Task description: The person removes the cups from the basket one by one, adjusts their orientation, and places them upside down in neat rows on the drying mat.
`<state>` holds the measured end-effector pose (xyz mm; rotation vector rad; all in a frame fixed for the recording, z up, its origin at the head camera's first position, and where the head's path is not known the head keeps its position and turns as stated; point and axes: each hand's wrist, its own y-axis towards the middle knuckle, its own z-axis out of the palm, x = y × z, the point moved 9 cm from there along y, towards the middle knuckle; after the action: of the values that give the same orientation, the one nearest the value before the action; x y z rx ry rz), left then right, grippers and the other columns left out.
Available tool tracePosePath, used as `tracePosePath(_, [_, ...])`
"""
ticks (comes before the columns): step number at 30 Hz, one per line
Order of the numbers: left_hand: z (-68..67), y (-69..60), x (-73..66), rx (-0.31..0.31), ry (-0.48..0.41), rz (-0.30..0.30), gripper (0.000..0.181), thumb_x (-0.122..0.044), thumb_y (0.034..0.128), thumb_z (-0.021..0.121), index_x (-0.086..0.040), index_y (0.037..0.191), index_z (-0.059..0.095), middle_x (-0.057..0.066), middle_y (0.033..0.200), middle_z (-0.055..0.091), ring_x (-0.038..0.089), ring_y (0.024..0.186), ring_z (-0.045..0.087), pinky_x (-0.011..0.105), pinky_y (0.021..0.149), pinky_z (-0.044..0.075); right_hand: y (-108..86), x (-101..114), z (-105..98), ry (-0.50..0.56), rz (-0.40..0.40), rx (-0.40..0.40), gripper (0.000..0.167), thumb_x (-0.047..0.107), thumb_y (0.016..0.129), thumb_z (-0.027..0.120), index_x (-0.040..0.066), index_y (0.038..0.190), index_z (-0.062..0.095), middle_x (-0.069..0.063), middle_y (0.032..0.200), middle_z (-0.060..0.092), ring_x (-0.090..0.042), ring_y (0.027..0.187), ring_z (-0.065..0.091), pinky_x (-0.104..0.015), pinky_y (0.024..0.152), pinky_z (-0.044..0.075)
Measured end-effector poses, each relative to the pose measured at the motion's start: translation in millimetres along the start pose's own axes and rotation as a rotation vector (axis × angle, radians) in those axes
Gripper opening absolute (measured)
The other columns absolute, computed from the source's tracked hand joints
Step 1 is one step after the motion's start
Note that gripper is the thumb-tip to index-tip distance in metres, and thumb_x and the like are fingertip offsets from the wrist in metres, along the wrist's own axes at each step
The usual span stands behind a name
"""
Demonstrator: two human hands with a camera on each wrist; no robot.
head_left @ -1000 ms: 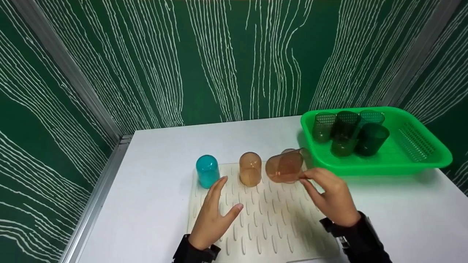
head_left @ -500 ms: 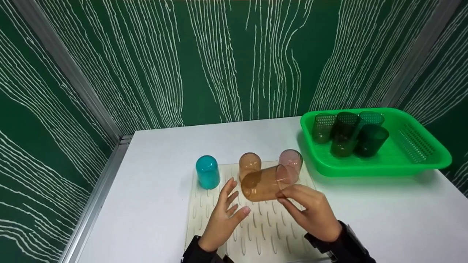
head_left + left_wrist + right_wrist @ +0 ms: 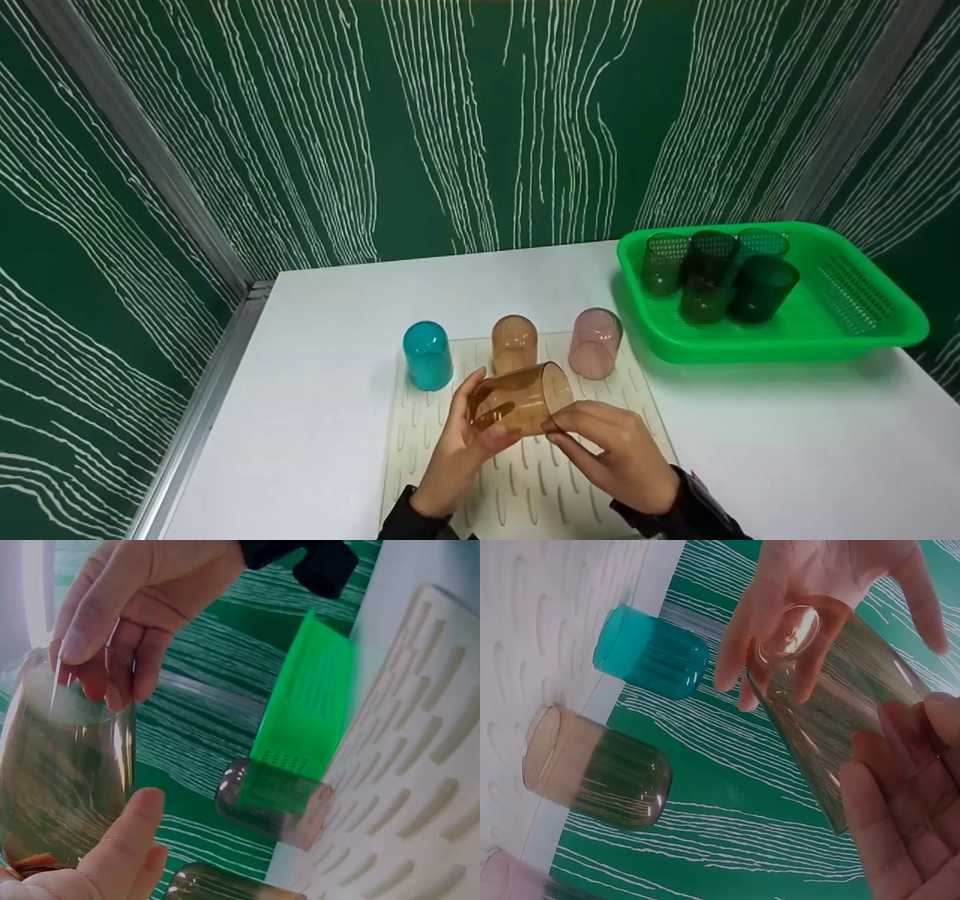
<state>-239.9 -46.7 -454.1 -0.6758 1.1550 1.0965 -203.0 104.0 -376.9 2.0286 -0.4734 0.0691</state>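
An amber cup point(image 3: 517, 401) is held tilted on its side above the cream mat point(image 3: 495, 495), its mouth towards the right. My right hand point(image 3: 615, 450) pinches its rim between thumb and fingers. Around the closed end of the cup lies my left hand point(image 3: 457, 450), thumb in front and fingers behind; in the right wrist view this left hand point(image 3: 810, 607) has its fingers spread round the base. Behind, upside down along the mat's back edge, stand a blue cup point(image 3: 427, 356), another amber cup point(image 3: 514, 341) and a pink cup point(image 3: 595, 343).
A green basket point(image 3: 780, 350) stands at the back right of the white table point(image 3: 300, 390), with several dark and teal cups point(image 3: 763, 289) upright or leaning inside it. Green walls with white wavy lines enclose the table.
The amber cup has moved left and towards me in my right hand, away from in front of the pink cup. My left hand has come onto its closed end.
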Motion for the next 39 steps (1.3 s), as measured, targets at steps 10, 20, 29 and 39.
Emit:
tracePosePath(10, [-6.1,0.2,-3.4,-0.07,0.051,0.028,0.058,-0.014,0.1034,0.048,-0.007,0.152,0.016,0.023,0.148,0.027,0.027,0.125,0.047,0.039,0.097,0.053,-2.1,-1.0,5.7,0.099,0.027,0.004,0.032,-0.009,0.071,0.079,0.008,0.096,0.071,-0.003,0.087,0.071,-0.012,0.079,0.067,-0.018,0.072,0.053])
tracePosePath(20, [-11.9,1.2,-9.9,-0.074,0.059,0.052,0.059,-0.01,0.1022,0.05,-0.003,0.15,0.017,0.026,0.147,0.027,0.028,0.124,0.047,0.041,0.097,0.053,-2.1,-2.0,5.5,0.073,0.017,0.018,0.03,-0.003,0.075,0.08,0.007,0.102,0.071,-0.005,0.096,0.072,-0.019,0.091,0.067,-0.017,0.089,0.051])
tracePosePath(29, [-36.1,-3.9,-35.6,-0.114,0.154,0.087,0.062,-0.011,0.1025,0.05,-0.01,0.155,0.017,0.023,0.152,0.024,0.037,0.13,0.043,0.042,0.099,0.051,-1.2,-13.0,-8.9,0.015,0.043,-0.017,0.037,-0.003,0.074,0.08,0.009,0.107,0.071,-0.008,0.105,0.069,-0.023,0.102,0.062,-0.016,0.101,0.043])
tracePosePath(39, [-73.2,-19.0,-62.0,-0.266,0.722,0.096,0.077,-0.03,0.0901,0.071,-0.022,0.153,0.027,0.016,0.157,0.029,0.038,0.138,0.04,0.049,0.101,0.048,-5.8,-37.1,-19.9,-0.059,0.104,-0.042,0.039,-0.007,0.071,0.079,0.008,0.105,0.071,-0.01,0.108,0.067,-0.024,0.106,0.058,-0.018,0.105,0.038])
